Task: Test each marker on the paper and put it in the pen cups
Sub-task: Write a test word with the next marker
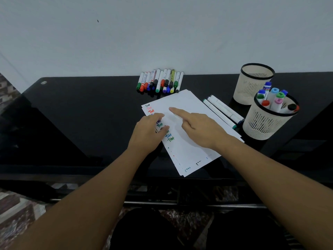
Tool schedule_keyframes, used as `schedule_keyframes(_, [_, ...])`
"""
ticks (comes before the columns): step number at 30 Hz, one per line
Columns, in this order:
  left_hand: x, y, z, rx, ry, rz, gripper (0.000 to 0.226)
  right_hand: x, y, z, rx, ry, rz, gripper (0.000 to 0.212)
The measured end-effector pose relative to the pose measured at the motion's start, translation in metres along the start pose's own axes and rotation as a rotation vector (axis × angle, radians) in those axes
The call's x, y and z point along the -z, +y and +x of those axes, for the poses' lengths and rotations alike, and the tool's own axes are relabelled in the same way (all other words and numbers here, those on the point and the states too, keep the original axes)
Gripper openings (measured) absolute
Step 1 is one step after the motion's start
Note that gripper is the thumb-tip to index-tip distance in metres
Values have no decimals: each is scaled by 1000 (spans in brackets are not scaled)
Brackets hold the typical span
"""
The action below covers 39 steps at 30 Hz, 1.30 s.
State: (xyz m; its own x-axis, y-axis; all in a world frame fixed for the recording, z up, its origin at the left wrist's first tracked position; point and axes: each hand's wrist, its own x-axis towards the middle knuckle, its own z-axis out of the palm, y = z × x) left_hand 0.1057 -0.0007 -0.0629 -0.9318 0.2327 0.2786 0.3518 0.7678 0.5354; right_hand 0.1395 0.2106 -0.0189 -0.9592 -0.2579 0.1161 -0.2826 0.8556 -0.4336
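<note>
So the stack of paper [187, 127] sits slanted on the black table [81, 112], a bit right of centre, with its near corner poking out towards the table's front edge. Down its left side there's a column of little "test" scribbles in black, pink, red, blue and green, plus a few tiny marks near the bottom edge.

Both hands are on the paper. The left hand [146, 132] rests on the left edge right over the scribbles, fingers bent with the tips on the sheet. Looks like it may be lifting or pinching the top sheet's edge, but it's blurry there so I honestly can't tell. The right hand [200, 129] has its index finger stretched out straight and pressed flat on the middle of the page, other fingers tucked under, holding nothing.

Behind the paper, along the wall [162, 33], is a row of markers [160, 81] lying side by side with coloured caps towards the camera. Two long white markers [223, 110] lie just beside the paper's right edge, parallel to it.

Further right are two cream mesh pen cups with black rims. The near cup [266, 123] is stuffed with markers, caps up. The far cup [252, 83] stands just behind it.
</note>
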Motion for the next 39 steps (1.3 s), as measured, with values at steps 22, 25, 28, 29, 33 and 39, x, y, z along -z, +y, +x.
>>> schedule_keyframes(22, [-3, 0, 1, -27, -153, 205, 68, 19, 8, -18, -275, -25, 562, 43])
schedule_keyframes(25, [-2, 2, 2, -15, -175, 215, 70, 20, 8, -21, -243, 78, 501, 25])
schedule_keyframes(28, [-1, 4, 1, 0, -182, 207, 71, 27, 2, -27, -271, 154, 539, 19])
schedule_keyframes(29, [0, 4, 1, 1, -184, 215, 71, 30, 0, -30, -286, 162, 545, 26])
schedule_keyframes(33, [1, 4, 1, -1, -175, 212, 71, 40, -5, -36, -260, 305, 315, 47])
schedule_keyframes(39, [1, 3, 1, 9, -183, 214, 72, 73, -12, -50, -145, 451, 151, 27])
